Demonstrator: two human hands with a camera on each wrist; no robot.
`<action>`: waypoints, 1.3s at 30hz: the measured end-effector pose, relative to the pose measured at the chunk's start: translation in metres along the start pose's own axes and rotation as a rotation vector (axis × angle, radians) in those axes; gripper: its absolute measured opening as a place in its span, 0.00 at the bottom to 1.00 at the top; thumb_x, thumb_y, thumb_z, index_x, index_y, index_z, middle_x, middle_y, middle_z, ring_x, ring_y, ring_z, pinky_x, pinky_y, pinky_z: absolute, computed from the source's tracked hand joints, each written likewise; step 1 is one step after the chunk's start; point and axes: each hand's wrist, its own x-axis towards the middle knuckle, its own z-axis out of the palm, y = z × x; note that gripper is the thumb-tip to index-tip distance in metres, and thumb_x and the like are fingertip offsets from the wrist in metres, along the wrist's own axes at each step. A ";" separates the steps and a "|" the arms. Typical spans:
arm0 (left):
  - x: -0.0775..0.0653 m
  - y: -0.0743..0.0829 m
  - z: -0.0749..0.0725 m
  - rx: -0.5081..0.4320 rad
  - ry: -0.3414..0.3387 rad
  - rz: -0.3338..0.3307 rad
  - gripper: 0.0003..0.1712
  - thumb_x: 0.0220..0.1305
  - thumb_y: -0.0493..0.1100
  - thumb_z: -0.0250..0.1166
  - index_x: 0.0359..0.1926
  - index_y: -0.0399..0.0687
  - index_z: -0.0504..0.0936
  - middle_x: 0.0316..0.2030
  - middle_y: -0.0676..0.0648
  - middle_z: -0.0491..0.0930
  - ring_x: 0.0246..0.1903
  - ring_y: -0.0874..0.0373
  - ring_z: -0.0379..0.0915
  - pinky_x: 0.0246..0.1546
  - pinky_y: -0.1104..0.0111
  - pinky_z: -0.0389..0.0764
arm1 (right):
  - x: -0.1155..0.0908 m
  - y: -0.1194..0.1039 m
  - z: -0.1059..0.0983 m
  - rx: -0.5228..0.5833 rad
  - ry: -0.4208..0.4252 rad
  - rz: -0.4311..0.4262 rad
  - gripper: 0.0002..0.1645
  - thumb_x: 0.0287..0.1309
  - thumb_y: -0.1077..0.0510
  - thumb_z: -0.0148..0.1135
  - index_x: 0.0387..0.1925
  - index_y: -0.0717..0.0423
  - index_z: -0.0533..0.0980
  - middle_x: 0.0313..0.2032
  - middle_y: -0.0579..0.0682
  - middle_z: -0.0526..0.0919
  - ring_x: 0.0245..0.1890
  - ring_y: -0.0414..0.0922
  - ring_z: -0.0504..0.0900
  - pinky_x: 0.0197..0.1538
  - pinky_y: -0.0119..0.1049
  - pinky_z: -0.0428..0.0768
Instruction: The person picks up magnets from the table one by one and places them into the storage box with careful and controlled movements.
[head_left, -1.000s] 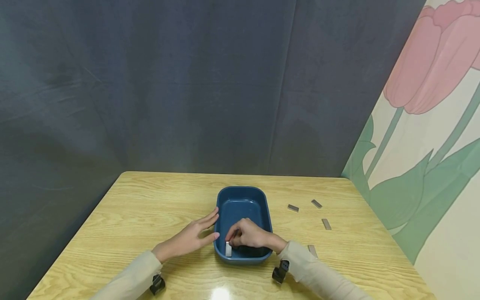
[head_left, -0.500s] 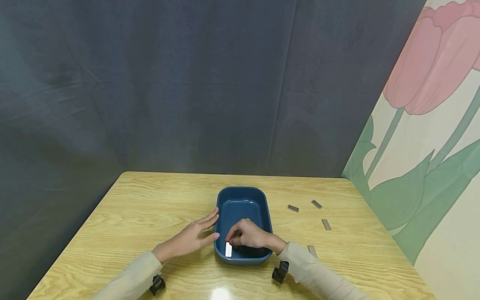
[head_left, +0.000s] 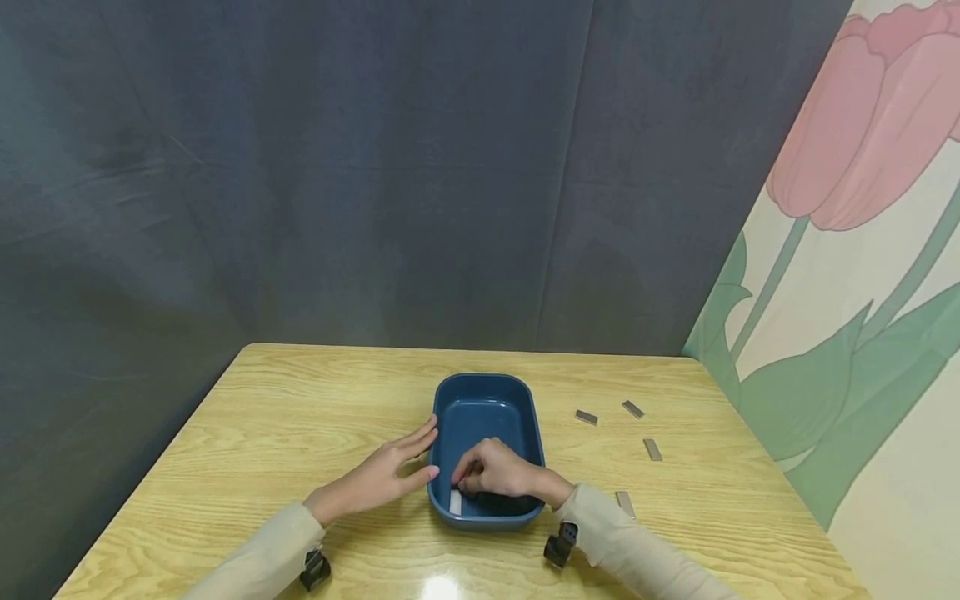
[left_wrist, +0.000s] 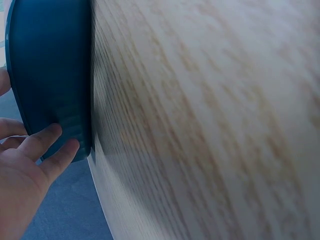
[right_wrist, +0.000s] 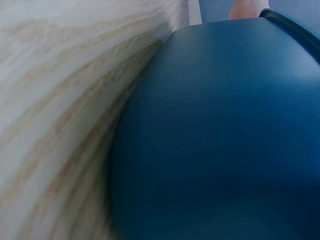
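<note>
A deep blue rectangular tray with rounded corners stands mid-table in the head view. My right hand reaches over its right wall, fingers bent downward. Its thumb and fingertips pinch the far end of a small silver-grey rectangular bar low inside the tray's near left corner; that end is partly hidden by the fingers. Along the tray's left side lies my left hand, fingers extended and touching the outer wall. The left wrist view shows two of its fingertips against the blue wall.
Right of the tray, several similar grey bars lie apart on the wooden table, including one bar near the tray and another bar beside the right sleeve. A dark curtain hangs behind, and a tulip-painted wall is at right.
The bar under my right fingers has tipped slightly, its bright glare fading to dull grey. Both hands and the tray have stayed in place.
</note>
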 end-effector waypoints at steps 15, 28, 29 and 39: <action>0.001 0.001 -0.002 -0.017 -0.014 -0.008 0.42 0.74 0.60 0.54 0.75 0.37 0.56 0.77 0.45 0.46 0.73 0.49 0.47 0.67 0.51 0.62 | 0.000 0.001 -0.001 0.004 0.003 0.002 0.07 0.58 0.73 0.65 0.37 0.66 0.85 0.30 0.50 0.88 0.27 0.31 0.82 0.32 0.26 0.81; 0.000 0.001 -0.002 0.007 0.001 0.005 0.41 0.74 0.59 0.55 0.74 0.36 0.58 0.77 0.44 0.46 0.72 0.47 0.49 0.66 0.50 0.62 | 0.000 0.000 -0.002 -0.035 -0.001 -0.008 0.07 0.60 0.71 0.64 0.38 0.65 0.85 0.32 0.50 0.88 0.28 0.31 0.82 0.32 0.25 0.81; 0.000 0.001 -0.002 0.007 0.001 0.007 0.41 0.74 0.58 0.55 0.74 0.36 0.58 0.77 0.44 0.46 0.72 0.47 0.49 0.66 0.50 0.62 | 0.000 0.000 -0.002 -0.035 -0.003 -0.010 0.07 0.60 0.71 0.64 0.38 0.65 0.85 0.32 0.50 0.88 0.28 0.31 0.82 0.33 0.25 0.81; 0.000 0.000 -0.001 0.001 -0.004 -0.006 0.41 0.74 0.59 0.55 0.74 0.37 0.57 0.77 0.46 0.46 0.72 0.49 0.48 0.67 0.51 0.61 | -0.002 -0.003 -0.013 -0.041 0.029 -0.038 0.07 0.60 0.71 0.64 0.38 0.66 0.85 0.32 0.50 0.88 0.29 0.34 0.83 0.33 0.26 0.81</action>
